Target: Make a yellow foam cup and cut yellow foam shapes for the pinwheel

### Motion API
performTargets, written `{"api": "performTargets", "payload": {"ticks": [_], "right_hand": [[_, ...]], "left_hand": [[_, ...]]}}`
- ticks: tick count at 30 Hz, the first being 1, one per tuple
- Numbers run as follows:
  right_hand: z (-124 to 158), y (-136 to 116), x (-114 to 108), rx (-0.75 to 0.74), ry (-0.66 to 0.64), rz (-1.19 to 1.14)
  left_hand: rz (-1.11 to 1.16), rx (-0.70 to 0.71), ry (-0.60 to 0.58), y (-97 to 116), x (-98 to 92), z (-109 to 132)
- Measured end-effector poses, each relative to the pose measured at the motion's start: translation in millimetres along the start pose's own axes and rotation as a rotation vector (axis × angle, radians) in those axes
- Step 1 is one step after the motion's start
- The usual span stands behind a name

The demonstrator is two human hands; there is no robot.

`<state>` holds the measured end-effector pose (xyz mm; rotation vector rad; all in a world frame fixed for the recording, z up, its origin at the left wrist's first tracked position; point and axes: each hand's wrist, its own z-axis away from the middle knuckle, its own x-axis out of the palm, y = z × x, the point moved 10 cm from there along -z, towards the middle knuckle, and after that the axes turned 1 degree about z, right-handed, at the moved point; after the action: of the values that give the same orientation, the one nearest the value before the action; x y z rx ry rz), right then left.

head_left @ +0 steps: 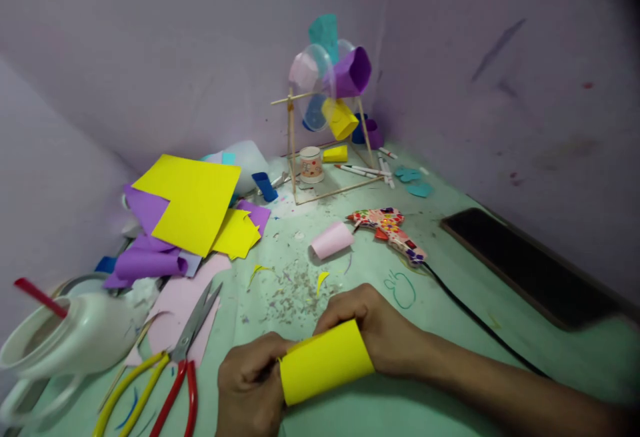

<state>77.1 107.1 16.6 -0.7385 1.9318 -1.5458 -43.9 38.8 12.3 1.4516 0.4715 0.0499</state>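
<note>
A rolled yellow paper tube [327, 363] lies between my two hands, low in the head view. My left hand [255, 380] is closed round its left end, and my right hand [373, 327] grips its far side and right end; some fingertips are hidden behind the paper. Just beyond lies a small pink paper cup [333, 241] on its side. Its right end is near the nozzle of a flower-patterned glue gun [387, 227]. Scissors [185, 343] with one yellow and one red handle rest open to the left of my left hand.
Yellow paper sheets [195, 200] and purple paper [150, 263] pile up at left, behind a white pitcher [95, 330]. A stick-framed wheel with coloured paper cups [320, 90] stands at the back. A dark phone [525, 267] lies at right; the glue gun's black cord [480, 317] passes behind my right forearm.
</note>
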Motion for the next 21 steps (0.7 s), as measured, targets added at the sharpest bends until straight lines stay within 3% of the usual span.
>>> {"api": "performTargets", "payload": {"ticks": [4,7,11,15,21], "right_hand": [[1.9,-10.9,9.3,-0.113,-0.078,0.067],[2.3,-18.1,5.0,-0.212,-0.021,0.083],[5.3,-34.5,-3.7,-0.376,0.083,0.181],[7.0,-33.2,-3.1,-0.378,0.092,0.256],[12.4,-29.3,-19.9,-0.379,0.247,0.212]], "left_hand": [[-0.032,0.119,0.015,6.6,-5.4,1.3],[-0.024,0.164,0.012,9.7,-8.6,-0.6],[0.028,0.078,-0.021,6.1,-7.3,-6.0],[0.131,0.041,0.029,-5.1,-8.0,-5.9],[0.238,-0.066,0.056,-23.4,-6.9,-3.2]]}}
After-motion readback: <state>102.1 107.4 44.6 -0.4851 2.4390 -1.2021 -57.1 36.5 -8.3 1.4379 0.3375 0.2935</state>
